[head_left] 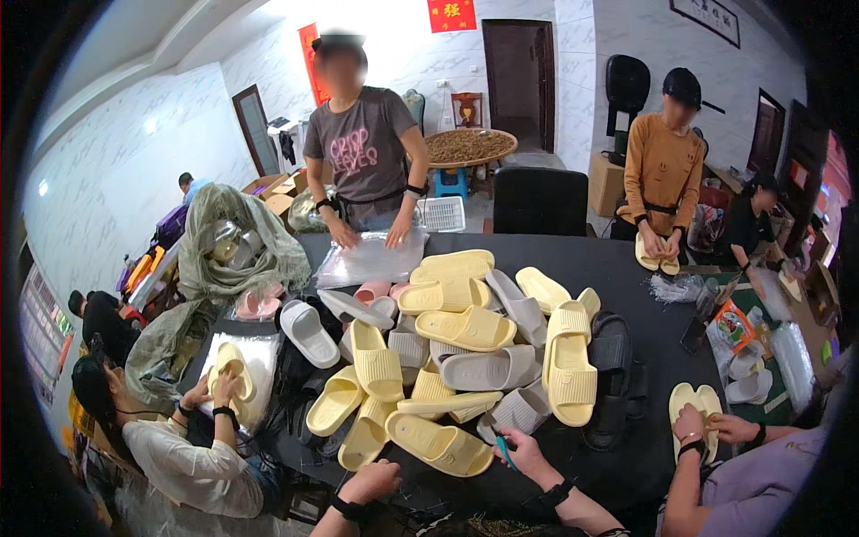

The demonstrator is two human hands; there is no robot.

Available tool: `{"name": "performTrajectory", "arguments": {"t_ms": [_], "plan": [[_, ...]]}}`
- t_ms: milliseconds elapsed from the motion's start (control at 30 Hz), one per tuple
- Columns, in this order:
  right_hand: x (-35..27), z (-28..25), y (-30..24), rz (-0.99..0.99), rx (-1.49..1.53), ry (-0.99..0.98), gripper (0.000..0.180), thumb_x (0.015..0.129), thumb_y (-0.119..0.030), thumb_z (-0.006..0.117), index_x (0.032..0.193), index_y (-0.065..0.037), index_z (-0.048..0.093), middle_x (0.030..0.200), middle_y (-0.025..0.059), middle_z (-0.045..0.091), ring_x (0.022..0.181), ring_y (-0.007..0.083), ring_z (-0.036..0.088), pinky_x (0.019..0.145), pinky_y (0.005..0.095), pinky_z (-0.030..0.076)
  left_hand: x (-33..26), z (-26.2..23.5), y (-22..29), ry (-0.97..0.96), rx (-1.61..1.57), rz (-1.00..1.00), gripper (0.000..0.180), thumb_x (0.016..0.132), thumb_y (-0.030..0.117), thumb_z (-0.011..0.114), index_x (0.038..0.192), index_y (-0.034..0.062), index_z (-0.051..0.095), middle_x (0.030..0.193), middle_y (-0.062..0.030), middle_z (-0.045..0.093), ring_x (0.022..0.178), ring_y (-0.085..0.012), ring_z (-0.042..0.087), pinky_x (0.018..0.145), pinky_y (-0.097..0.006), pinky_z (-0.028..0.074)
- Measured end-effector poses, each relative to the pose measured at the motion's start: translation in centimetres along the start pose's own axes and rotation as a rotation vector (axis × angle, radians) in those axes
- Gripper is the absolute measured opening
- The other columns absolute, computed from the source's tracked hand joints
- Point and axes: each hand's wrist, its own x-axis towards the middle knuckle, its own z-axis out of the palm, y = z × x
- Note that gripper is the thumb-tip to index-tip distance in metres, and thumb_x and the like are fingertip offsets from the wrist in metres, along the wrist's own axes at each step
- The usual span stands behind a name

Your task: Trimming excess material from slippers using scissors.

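Roughly, from left to right:
Sacks: two grey-green cloth bundles (234, 234) sat at the table's left end.
Left bag: a clear plastic bag (259, 362) lay flat before a seated person in white, whose hands pressed a pair of yellow slippers (231, 365) on it.
Table: the black table (626, 259) ran across the room.
Left hand: the left hand (374, 479) was at the near edge, curled into a loose fist, holding nothing that showed.
Pile: the pile of slippers (447, 358) filled the table's middle, mostly yellow, some grey, white and pink; a yellow slipper (438, 443) lay just beyond both hands.
Right hand: the right hand (519, 450) closed around a small teal tool (504, 447), right beside that slipper's toe.
Far bag: a clear rectangular bag (371, 259) lay flat under the hands of a standing person in grey.
Signs: a red vertical strip (310, 63) hung on the back wall, a red square sign (451, 13) above the door, a dark framed sign (705, 18) at upper right.
Right packages: an orange packet (734, 324) and stacked clear bags (792, 358) lay on the green mat at right.
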Motion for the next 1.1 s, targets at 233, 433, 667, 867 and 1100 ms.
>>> {"name": "performTrajectory", "arguments": {"t_ms": [233, 433, 667, 867, 1100], "plan": [[-1.6, -0.5, -0.4, 0.031, 0.02, 0.036, 0.04, 0.081, -0.017, 0.068, 0.113, 0.0, 0.053, 0.072, 0.0026, 0.06, 0.057, 0.0058, 0.054, 0.048, 0.0211, 0.044, 6.2, -1.1, 4.4, 0.454, -0.402, 0.036, 0.041, 0.084, 0.028, 0.057, 0.115, 0.0021, 0.052, 0.091, -0.0202, 0.062, 0.087, -0.0372, 0.059, 0.074, -0.044, 0.047], [-2.5, -0.2, -0.9, 0.013, 0.024, 0.083, 0.039, 0.08, -0.016, 0.069, 0.112, 0.0, 0.053, 0.071, 0.0018, 0.06, 0.057, 0.0051, 0.054, 0.048, 0.0208, 0.043, 11.7, -2.5, 6.9, 0.399, -0.636, 0.145, 0.035, 0.087, 0.031, 0.056, 0.098, -0.0021, 0.059, 0.068, -0.0097, 0.059, 0.064, -0.0191, 0.058, 0.06, -0.033, 0.047], [-2.9, 0.4, -0.1, -0.023, 0.019, 0.153, 0.04, 0.079, -0.016, 0.071, 0.112, 0.0, 0.053, 0.074, 0.0014, 0.06, 0.061, 0.0047, 0.054, 0.053, 0.0215, 0.046, 13.3, -3.3, 7.9, 0.05, -0.863, -0.064, 0.032, 0.087, 0.031, 0.056, 0.089, 0.0001, 0.061, 0.064, -0.0041, 0.054, 0.056, -0.0109, 0.052, 0.047, -0.028, 0.041], [-2.9, -0.5, -2.7, -0.025, -0.226, 0.3, 0.045, 0.079, -0.021, 0.07, 0.116, -0.001, 0.054, 0.091, 0.0137, 0.065, 0.08, 0.0127, 0.061, 0.072, 0.0293, 0.05, 13.4, -2.7, 10.1, 0.072, -1.04, -0.057, 0.036, 0.086, 0.035, 0.056, 0.092, 0.0001, 0.061, 0.074, -0.0049, 0.058, 0.067, -0.0118, 0.049, 0.062, -0.028, 0.04], [-0.7, 0.0, -3.2, -0.183, -0.267, 0.339, 0.047, 0.082, -0.027, 0.063, 0.124, -0.013, 0.046, 0.101, 0.0152, 0.062, 0.094, 0.0306, 0.061, 0.077, 0.0378, 0.048, 14.4, 0.0, 5.5, 0.281, -0.809, 0.153, 0.031, 0.083, 0.026, 0.059, 0.098, -0.0002, 0.06, 0.1, -0.0161, 0.061, 0.09, -0.0266, 0.056, 0.076, -0.039, 0.044]]}}
